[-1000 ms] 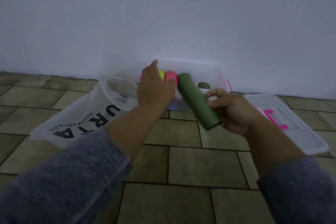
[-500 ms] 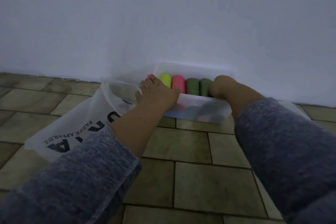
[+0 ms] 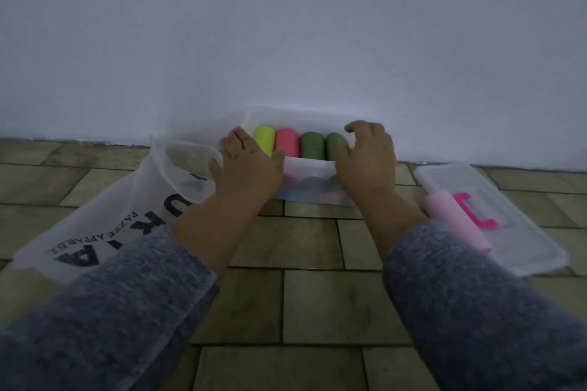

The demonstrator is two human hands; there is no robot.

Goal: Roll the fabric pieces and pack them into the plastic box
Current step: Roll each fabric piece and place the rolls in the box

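Against the foot of the white wall, on the tiled floor [image 3: 311, 244], stands the clear rectangular plastic box [image 3: 309, 170]. A row of fabric rolls lies side by side across its top: a neon yellow roll [image 3: 264, 143], a coral pink roll [image 3: 287, 145] and two olive green rolls [image 3: 313, 147]. Darker shapes show dimly through the near wall, probably a lower layer.

The left hand [image 3: 247, 165] lies spread and flat over the box's left end, beside the yellow roll. The right hand [image 3: 368, 159] arches over the right end, fingers loosely bent on the outer green roll and gripping nothing that can be seen. Bracketing the row like this looks meant to squeeze the rolls snug and stop them uncurling.

A pale pink fabric roll [image 3: 457, 222] waits on the clear flat lid [image 3: 524, 232], which carries a bright pink clip [image 3: 475, 209], to the right of the box. It is likely parked there within reach for packing next. A translucent plastic bag with black lettering [image 3: 104, 216] lies slack on the left.
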